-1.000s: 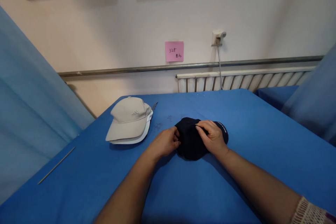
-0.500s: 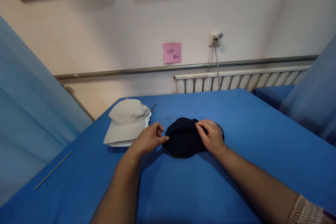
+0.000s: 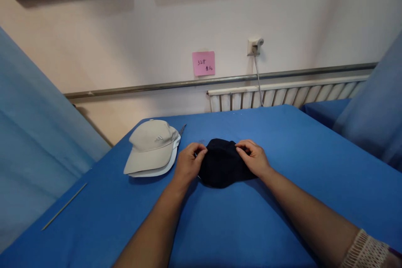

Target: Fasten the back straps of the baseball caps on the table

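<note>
A black cap [image 3: 221, 165] lies on the blue-covered table [image 3: 220, 226] in front of me. My left hand [image 3: 190, 161] pinches its left edge between thumb and fingers. On the cap's right side my right hand [image 3: 253, 157] grips the fabric near the top, also with a pinch. The cap's brim is mostly hidden under or behind my right hand. To the left of my left hand, a beige cap [image 3: 152, 140] with a small stripe logo sits on top of a white cap [image 3: 163, 169], their brims pointing towards the near left.
A thin stick [image 3: 64, 206] lies near the table's left edge. Blue curtains [image 3: 31, 142] hang on both sides. Behind the table are a metal rail [image 3: 157, 86], a radiator [image 3: 282, 96], a socket with a plugged-in cord [image 3: 254, 47] and a pink note [image 3: 203, 63].
My left hand has moved up and right and closed on the black cap's left edge. My right hand keeps its grip. The cap's dark hollow is turned less towards me.
</note>
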A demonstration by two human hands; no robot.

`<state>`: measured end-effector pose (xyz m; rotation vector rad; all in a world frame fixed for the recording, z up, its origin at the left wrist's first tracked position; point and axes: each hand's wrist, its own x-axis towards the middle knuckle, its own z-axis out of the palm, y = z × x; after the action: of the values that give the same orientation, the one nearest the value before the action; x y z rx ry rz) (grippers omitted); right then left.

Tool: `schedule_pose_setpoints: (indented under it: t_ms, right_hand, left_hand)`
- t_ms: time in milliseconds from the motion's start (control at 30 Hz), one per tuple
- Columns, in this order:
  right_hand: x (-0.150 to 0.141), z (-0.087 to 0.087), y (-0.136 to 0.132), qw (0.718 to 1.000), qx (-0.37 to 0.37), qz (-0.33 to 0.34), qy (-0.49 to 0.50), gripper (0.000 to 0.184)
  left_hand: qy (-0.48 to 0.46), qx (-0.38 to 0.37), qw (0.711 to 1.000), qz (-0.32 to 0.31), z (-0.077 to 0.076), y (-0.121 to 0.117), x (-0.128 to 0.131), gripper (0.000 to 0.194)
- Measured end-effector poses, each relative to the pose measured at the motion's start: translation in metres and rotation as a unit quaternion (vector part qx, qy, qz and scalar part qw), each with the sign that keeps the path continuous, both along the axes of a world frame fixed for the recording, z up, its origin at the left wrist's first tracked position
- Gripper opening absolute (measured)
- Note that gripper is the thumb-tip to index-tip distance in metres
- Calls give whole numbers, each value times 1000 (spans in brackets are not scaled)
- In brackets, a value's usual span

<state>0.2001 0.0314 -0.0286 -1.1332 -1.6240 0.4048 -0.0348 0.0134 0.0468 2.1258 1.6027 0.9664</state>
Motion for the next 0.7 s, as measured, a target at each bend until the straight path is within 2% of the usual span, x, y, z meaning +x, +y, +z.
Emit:
schedule_pose_setpoints:
  t_ms: [100,233,333,400,500,567,633,700]
  right_hand:
    - [1,0,0,999,-11,3,-43,20]
    - [13,-4,9,990,-19,-77,-114,35]
    - [29,-13,23,976,-79,-146,-139,38]
    - [40,-17,31,969,-113,-149,-162,37]
    - [51,-16,31,963,-137,-102,-210,40]
    - [54,-11,25,955,-192,-31,-225,47]
    - [52,-4,15,934,-274,67,-220,51]
    - [44,3,6,928,-285,116,-210,47]
  left_hand:
    - [-11,11,1000,-3,-1,0,-1,23]
    - [66,76,994,-52,-5,-1,6,37]
    - [129,101,985,-52,-9,-1,11,33]
    - [158,108,980,-47,-11,0,12,30]
    - [177,122,976,-37,-12,2,10,28]
    - [171,132,976,-19,-11,3,6,28]
    - [152,131,980,-2,-10,5,1,28]
    - [122,120,985,4,-7,5,-3,27]
